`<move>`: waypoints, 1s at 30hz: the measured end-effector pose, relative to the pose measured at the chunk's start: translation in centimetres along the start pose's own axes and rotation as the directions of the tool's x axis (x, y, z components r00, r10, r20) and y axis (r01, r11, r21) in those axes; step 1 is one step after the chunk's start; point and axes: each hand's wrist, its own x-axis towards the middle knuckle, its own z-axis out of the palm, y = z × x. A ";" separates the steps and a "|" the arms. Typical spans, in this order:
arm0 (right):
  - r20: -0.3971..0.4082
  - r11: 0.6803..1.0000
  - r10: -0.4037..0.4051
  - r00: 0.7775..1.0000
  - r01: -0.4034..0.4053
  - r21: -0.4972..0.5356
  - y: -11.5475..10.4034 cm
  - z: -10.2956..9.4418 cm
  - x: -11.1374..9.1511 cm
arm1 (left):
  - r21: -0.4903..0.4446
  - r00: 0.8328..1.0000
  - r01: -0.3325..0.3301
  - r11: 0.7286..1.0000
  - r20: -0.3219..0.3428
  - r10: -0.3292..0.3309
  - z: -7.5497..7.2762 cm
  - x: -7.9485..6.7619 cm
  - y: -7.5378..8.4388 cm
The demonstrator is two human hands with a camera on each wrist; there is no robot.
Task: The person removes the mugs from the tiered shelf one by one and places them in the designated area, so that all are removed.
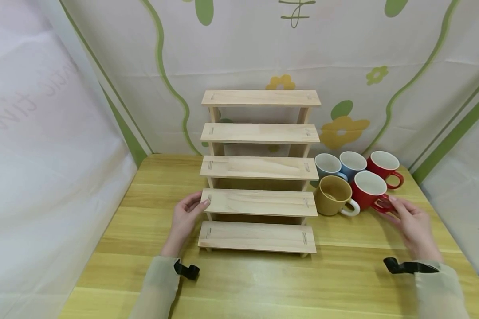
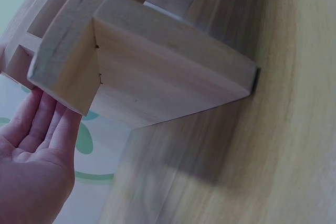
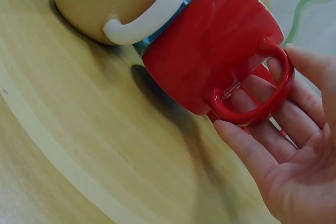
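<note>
My left hand holds the left end of the second-lowest board of a five-tier wooden step shelf, thumb on top and fingers beneath. In the left wrist view its fingers touch the underside of the board. At the right, my right hand is at the handle of the nearer red mug. Thumb and fingers are around this handle in the right wrist view. A mustard mug with a white handle stands just left of the red one.
Behind these stand a light blue mug, a blue mug and another red mug, close together beside the shelf. Beneath everything is a wood-grain table. Patterned fabric hangs behind the table and along both sides.
</note>
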 end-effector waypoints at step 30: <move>-0.009 0.997 0.079 0.997 -0.078 0.021 1.0 -0.5 0.1 | 0.000 1.000 0.027 1.000 0.015 -0.027 0.2 0.2 0.2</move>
